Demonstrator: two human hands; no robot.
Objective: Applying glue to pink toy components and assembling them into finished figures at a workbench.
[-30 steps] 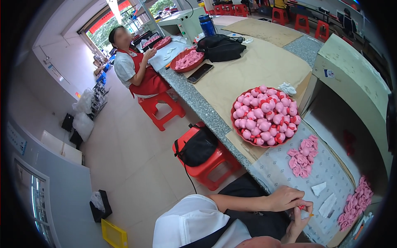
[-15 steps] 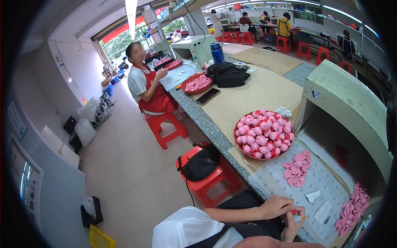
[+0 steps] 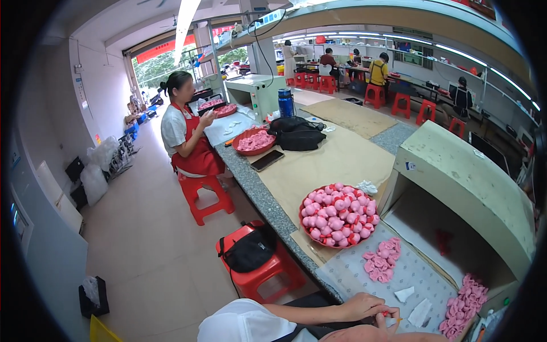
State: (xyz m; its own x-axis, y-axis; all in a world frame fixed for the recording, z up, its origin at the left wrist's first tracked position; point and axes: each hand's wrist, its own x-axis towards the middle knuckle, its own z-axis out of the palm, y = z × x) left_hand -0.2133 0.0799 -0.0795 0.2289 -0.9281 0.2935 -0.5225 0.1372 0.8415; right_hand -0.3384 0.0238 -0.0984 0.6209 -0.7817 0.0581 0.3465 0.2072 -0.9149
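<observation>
My left hand (image 3: 363,306) and my right hand (image 3: 391,326) meet low at the table's near edge, fingers closed around a small red piece (image 3: 386,313). Its exact kind is too small to make out, and a bit of white shows beside my right fingers. Just beyond my hands, two white scraps (image 3: 420,312) lie on the patterned sheet (image 3: 353,273). Farther on is a loose pile of soft pink moulded pieces (image 3: 383,259), with another pink pile (image 3: 464,305) to the right. A red basket (image 3: 303,225) heaped with round pink and red figures (image 3: 339,214) stands behind them.
A pale green hooded machine (image 3: 461,171) borders the right side. Along the table are a black bag (image 3: 299,134), a phone (image 3: 267,161), a blue bottle (image 3: 286,102) and a basket of pink pieces (image 3: 254,141). A co-worker in a red apron (image 3: 199,151) sits at left; a red stool (image 3: 265,279) holds another bag.
My view has tilted up and turned right, so the scene sits farther left and lower. My hands stay together on the red piece. The co-worker's head has turned toward the table.
</observation>
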